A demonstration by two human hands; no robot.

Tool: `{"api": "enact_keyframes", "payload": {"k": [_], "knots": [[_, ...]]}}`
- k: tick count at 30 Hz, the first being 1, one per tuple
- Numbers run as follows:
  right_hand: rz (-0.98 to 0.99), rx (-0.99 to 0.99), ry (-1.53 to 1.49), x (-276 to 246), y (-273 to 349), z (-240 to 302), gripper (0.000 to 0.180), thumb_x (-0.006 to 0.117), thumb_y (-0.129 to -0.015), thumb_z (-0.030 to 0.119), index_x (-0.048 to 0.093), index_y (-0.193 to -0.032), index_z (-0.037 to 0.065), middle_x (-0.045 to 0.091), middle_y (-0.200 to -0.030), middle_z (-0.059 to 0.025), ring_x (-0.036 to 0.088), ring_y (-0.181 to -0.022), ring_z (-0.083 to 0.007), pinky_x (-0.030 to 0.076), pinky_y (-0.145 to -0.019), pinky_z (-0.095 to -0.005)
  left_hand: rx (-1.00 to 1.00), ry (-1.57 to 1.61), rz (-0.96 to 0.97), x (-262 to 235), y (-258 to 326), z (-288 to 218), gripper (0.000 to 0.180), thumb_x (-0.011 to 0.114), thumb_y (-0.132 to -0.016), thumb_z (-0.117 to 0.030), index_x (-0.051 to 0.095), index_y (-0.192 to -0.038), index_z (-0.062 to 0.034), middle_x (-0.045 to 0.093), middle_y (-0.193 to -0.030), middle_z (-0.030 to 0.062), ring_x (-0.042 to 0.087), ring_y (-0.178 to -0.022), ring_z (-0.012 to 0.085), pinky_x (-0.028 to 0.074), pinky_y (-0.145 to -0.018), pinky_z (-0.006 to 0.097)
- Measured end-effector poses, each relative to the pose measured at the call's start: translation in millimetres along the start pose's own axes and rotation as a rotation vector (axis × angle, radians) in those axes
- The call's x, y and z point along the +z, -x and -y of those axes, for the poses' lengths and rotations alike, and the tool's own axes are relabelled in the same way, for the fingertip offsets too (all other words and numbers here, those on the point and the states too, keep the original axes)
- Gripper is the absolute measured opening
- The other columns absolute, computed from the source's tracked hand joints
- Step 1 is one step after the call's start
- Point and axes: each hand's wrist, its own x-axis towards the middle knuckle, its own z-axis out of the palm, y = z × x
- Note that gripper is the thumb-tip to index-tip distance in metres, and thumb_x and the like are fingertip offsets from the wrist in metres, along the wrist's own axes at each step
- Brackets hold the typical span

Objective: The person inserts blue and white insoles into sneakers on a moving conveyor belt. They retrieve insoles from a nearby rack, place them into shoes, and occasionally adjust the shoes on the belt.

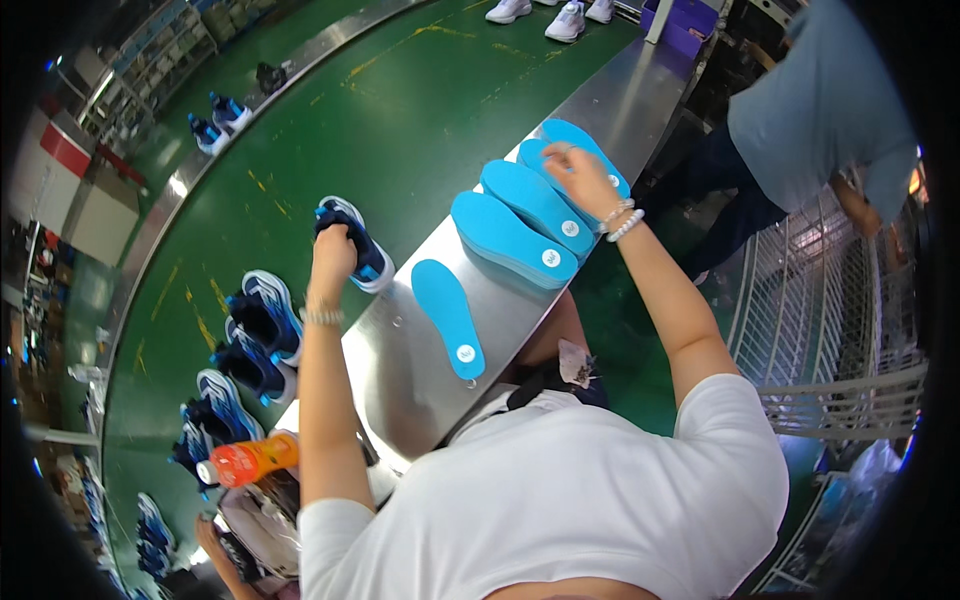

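A green surface [400, 110] bears dark shoes [255, 325]; alongside, a steel ledge [380, 370] carries blue insole stacks [515, 235], probably for easy reach. Beside the ledge, the left hand [334, 252] grasps one shoe [374, 268], apparently steadying it. One insole [445, 312] lies apart, flat. The right hand [582, 180], fingers curled, is at the farthest stack; its grip I cannot tell.
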Motion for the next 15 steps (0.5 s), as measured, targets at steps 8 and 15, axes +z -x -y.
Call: {"api": "enact_keyframes", "payload": {"k": [8,15], "knots": [[-0.080,-0.047,0.183,2,36,-15,0.040,0.058,-0.080,0.019,0.048,-0.114,0.000,0.049,-0.116,-0.0208,0.049,-0.106,-0.0354,0.040,-0.090,-0.0394,-0.400,-0.171,0.274,162,-92,112,0.034,0.045,-0.078,-0.017,0.060,-0.104,-0.0010,0.053,-0.114,0.0206,0.052,-0.106,0.0319,0.041,-0.090,0.036],[-0.041,0.044,0.036,42,40,-36,0.033,0.047,-0.087,0.020,0.048,-0.115,0.002,0.057,-0.103,-0.0222,0.055,-0.094,-0.0363,0.044,-0.080,-0.0399,-0.029,-0.455,0.037,152,-78,124,0.031,0.044,-0.076,-0.021,0.064,-0.091,-0.0026,0.061,-0.099,0.0202,0.060,-0.086,0.0311,0.045,-0.080,0.035]]}}
